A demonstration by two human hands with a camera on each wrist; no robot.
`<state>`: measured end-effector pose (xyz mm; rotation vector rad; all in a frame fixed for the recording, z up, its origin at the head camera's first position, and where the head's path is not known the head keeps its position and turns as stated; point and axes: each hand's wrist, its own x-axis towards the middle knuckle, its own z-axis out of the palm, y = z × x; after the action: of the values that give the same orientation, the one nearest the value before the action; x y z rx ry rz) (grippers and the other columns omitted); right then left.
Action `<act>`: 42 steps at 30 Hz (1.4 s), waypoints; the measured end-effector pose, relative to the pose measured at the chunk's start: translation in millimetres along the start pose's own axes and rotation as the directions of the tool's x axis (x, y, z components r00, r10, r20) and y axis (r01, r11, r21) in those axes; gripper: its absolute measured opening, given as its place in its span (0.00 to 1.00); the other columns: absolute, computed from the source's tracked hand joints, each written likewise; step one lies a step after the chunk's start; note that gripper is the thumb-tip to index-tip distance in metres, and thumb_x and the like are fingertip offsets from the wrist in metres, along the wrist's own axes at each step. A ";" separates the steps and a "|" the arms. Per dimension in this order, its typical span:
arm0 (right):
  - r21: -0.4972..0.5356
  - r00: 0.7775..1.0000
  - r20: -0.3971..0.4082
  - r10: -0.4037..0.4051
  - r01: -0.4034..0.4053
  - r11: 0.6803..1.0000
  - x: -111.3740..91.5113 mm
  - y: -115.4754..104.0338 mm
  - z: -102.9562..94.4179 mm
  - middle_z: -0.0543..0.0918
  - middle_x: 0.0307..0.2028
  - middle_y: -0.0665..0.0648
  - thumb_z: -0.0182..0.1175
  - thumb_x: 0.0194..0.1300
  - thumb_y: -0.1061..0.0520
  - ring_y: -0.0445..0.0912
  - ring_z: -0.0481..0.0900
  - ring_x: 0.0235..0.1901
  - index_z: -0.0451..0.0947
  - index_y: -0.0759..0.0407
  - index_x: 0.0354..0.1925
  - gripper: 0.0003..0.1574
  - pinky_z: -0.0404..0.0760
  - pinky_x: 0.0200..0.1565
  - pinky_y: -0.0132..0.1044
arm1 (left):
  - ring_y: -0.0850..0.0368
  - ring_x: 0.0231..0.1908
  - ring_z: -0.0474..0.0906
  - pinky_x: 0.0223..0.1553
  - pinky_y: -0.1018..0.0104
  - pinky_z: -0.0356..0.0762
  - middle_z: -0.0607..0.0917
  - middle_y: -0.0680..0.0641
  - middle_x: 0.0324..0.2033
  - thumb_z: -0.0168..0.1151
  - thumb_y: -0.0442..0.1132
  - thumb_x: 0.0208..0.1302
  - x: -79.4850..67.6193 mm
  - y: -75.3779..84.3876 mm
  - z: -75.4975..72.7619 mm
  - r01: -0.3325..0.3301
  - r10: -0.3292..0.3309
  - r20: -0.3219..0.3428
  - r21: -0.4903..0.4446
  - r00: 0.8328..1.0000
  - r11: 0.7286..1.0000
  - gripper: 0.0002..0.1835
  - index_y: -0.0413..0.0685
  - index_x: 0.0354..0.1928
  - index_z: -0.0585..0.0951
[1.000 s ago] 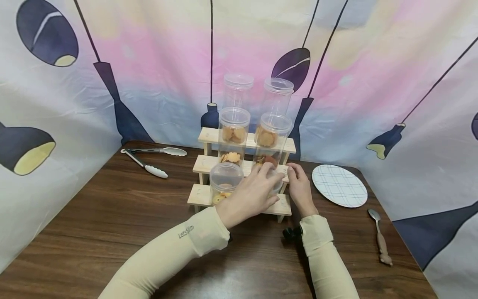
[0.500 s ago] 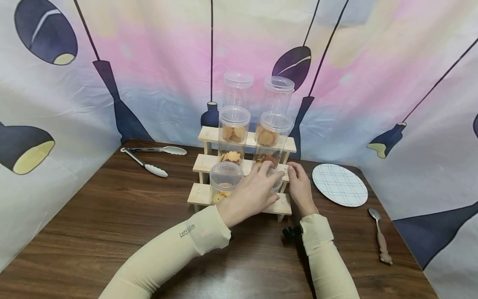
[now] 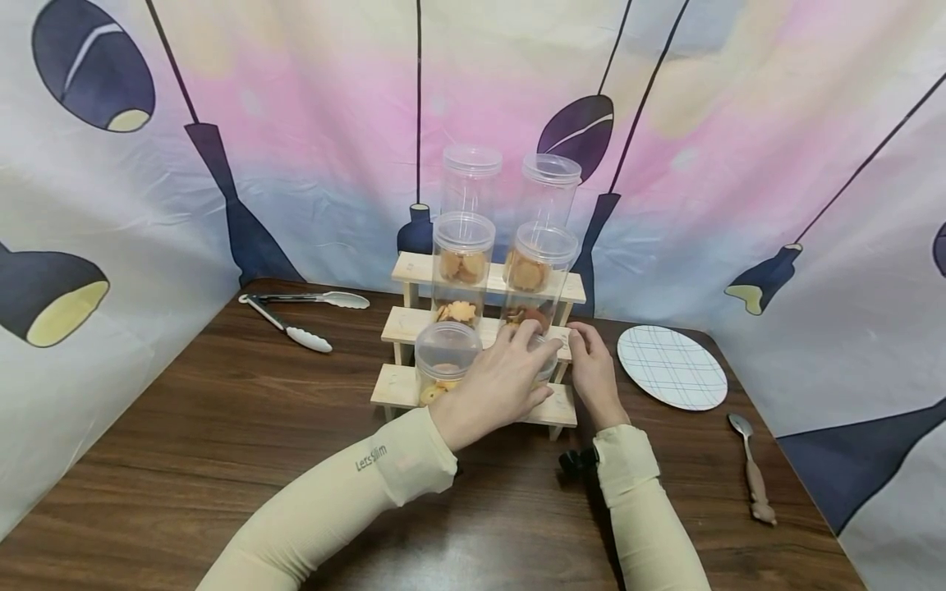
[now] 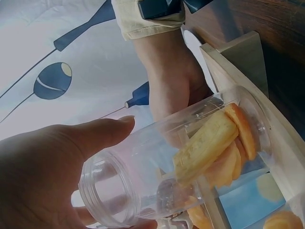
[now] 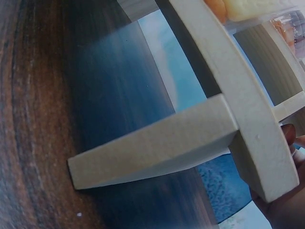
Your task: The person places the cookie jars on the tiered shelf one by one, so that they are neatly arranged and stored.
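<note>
My left hand (image 3: 493,384) reaches over the front right jar, mostly covering it in the head view. In the left wrist view, the thumb and fingers grip this clear plastic jar (image 4: 151,149) around its ribbed lid (image 4: 107,188); pale cookies (image 4: 207,145) lie at its bottom. My right hand (image 3: 596,376) is at the right side of the three-step wooden rack (image 3: 393,384), close to the middle shelf's end. The right wrist view shows part of it behind a shelf end (image 5: 274,174); its hold is hidden. Beside the gripped jar stands another lidded jar (image 3: 447,349) with cookies.
Two taller cookie jars stand on the middle step, and two more clear jars (image 3: 473,176) behind them. White-tipped tongs (image 3: 284,316) lie at left on the dark wooden table (image 3: 185,460). A checked plate (image 3: 672,367) and a spoon (image 3: 752,468) lie at right. A printed curtain encloses the table.
</note>
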<state>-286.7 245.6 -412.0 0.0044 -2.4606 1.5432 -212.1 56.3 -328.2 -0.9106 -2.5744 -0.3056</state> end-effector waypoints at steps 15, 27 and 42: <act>-0.009 1.000 0.002 0.002 -0.002 1.000 -2.0 0.5 0.8 0.79 0.45 0.61 0.39 0.78 0.36 0.52 0.74 0.33 0.71 0.49 0.66 0.31 0.74 0.37 0.43 | 0.41 0.49 0.75 0.32 0.54 0.83 0.72 0.40 0.58 0.69 0.50 0.63 -2.8 1.5 2.1 0.023 -0.023 -0.008 0.005 1.000 1.000 0.27 0.54 0.62 0.75; 0.009 1.000 0.020 0.002 -0.002 1.000 -2.9 0.2 0.8 0.74 0.64 0.60 0.40 0.78 0.35 0.57 0.74 0.54 0.70 0.51 0.67 0.33 0.73 0.53 0.54 | 0.40 0.46 0.77 0.33 0.53 0.83 0.72 0.39 0.58 0.70 0.51 0.61 -3.2 1.6 1.6 -0.004 0.004 -0.019 0.040 1.000 0.999 0.30 0.53 0.63 0.75; -0.001 1.000 0.006 0.004 -0.004 1.000 -1.6 2.0 -0.8 0.78 0.57 0.58 0.40 0.77 0.33 0.55 0.75 0.40 0.70 0.46 0.66 0.32 0.74 0.42 0.46 | 0.41 0.57 0.75 0.54 0.48 0.79 0.75 0.43 0.62 0.69 0.61 0.57 -8.0 -3.8 -32.8 -0.085 0.088 -0.066 0.045 0.994 0.995 0.39 0.59 0.70 0.72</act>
<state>-285.2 247.0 -413.8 0.0038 -2.4675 1.5455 -199.4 38.3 -302.4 -0.9759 -2.4622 -0.2520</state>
